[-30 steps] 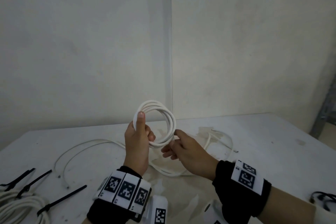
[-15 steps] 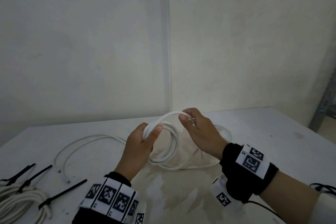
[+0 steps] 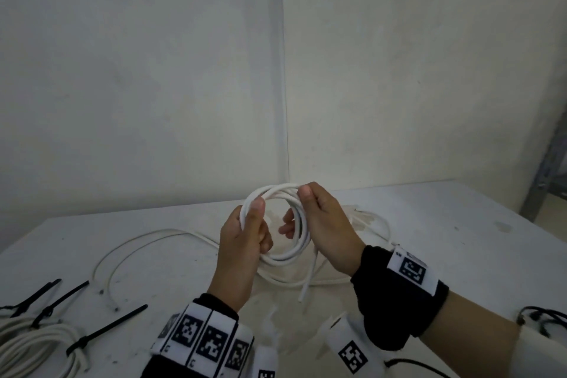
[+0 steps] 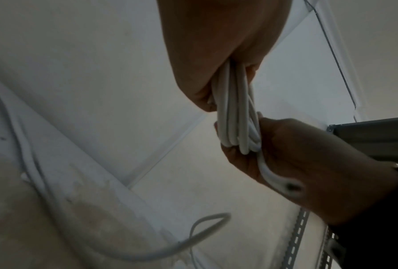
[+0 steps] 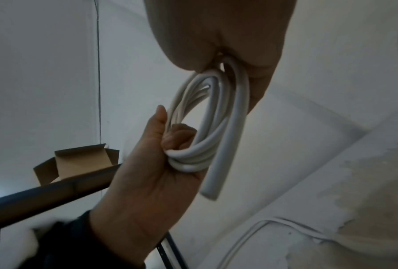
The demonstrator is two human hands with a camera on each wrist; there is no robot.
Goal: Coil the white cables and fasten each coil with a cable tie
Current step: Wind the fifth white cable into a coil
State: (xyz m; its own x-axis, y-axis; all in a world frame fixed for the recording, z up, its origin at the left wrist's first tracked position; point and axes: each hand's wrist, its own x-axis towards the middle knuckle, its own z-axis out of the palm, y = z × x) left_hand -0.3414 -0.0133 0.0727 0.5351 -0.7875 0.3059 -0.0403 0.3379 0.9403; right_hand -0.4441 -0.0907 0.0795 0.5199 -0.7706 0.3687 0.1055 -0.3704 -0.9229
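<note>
A white cable coil [image 3: 287,255] of several loops is held upright above the table [image 3: 460,242]. My left hand [image 3: 260,224] grips its left side, thumb pressed on the strands. My right hand [image 3: 306,198] pinches the top of the loops between thumb and fingers. The cable's cut tail [image 3: 306,282] hangs down from the coil's right side. The left wrist view shows the bunched coil strands [image 4: 234,109] between both hands. In the right wrist view the coil [image 5: 207,127] runs through the left hand's curled fingers [image 5: 179,138].
Loose white cables lie on the table to the left [image 3: 138,242] and behind my right hand [image 3: 376,221]. Three black cable ties [image 3: 107,328] lie at front left beside a tied white coil [image 3: 30,344]. A cardboard box [image 5: 78,162] sits on a shelf.
My right hand went from the coil's lower right up over its top, laying on another loop. The trailing cable left the table and its tail now hangs free.
</note>
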